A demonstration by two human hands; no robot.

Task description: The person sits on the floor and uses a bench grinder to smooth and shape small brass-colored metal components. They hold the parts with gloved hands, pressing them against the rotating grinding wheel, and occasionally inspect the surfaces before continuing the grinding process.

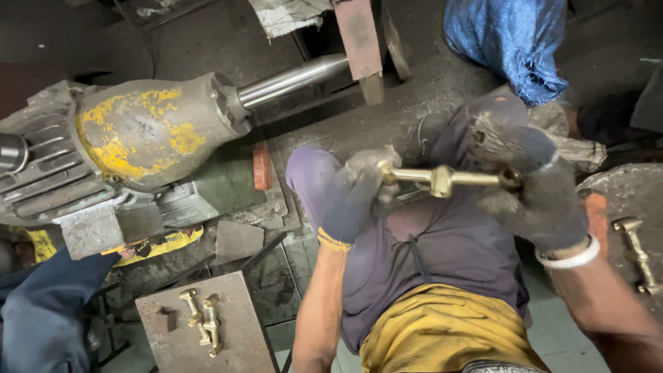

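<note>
I hold a brass fitting (pixel 442 179), a rod with a hexagonal block at its middle, level in front of me. My left hand (pixel 352 197), in a dirty purple and grey glove, grips its left end. The right end sits in my right hand (pixel 532 179), also gloved, with a white bangle at the wrist. Below the hands are my lap in purple cloth and a yellow garment.
A worn grey and yellow polishing motor (pixel 138 138) with a shiny steel spindle (pixel 290 79) stands to the left. A metal stand (pixel 207 324) at lower left carries two brass fittings. Another brass fitting (pixel 639 252) lies at right. A blue sack (pixel 514 41) is behind.
</note>
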